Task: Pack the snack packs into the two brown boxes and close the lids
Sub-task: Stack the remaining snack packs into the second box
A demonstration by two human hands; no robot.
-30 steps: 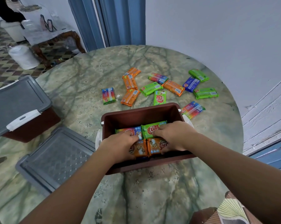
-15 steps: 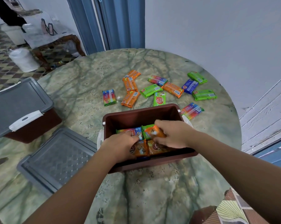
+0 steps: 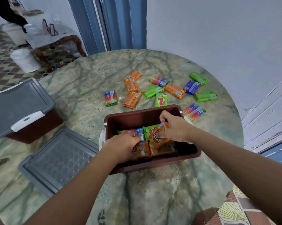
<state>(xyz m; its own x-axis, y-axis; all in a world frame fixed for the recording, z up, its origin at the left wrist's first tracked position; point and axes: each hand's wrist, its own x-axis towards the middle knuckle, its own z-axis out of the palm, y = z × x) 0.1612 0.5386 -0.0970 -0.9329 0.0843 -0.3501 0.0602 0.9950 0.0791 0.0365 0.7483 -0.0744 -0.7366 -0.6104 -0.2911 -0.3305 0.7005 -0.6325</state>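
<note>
My right hand (image 3: pixel 174 127) pinches an orange snack pack (image 3: pixel 158 133) by its upper end, tilted, its lower end down among the packs already laid in the open brown box (image 3: pixel 153 111) at the middle of the frame. My left hand (image 3: pixel 122 145) rests, fingers curled, on the packs at the box's left side, pressing on a rainbow pack (image 3: pixel 132 132) and an orange one below it; I judge it is steadying the row. So the step in hand is filling this box, and the next move, as I see it, calls for laying the tilted pack flat on the row without dragging its neighbours askew. Just above the box, a dozen or so loose packs (image 3: pixel 153 91) lie scattered on the marbled round table (image 3: pixel 153 192), one rainbow pack (image 3: pixel 193 112) just beside the box's upper right corner. This box's grey lid (image 3: pixel 59 159) lies flat at lower left, beside the box. The second brown box (image 3: pixel 34 129) sits at the left edge with its grey lid (image 3: pixel 18 103) already on, so much of the packing is left.
</note>
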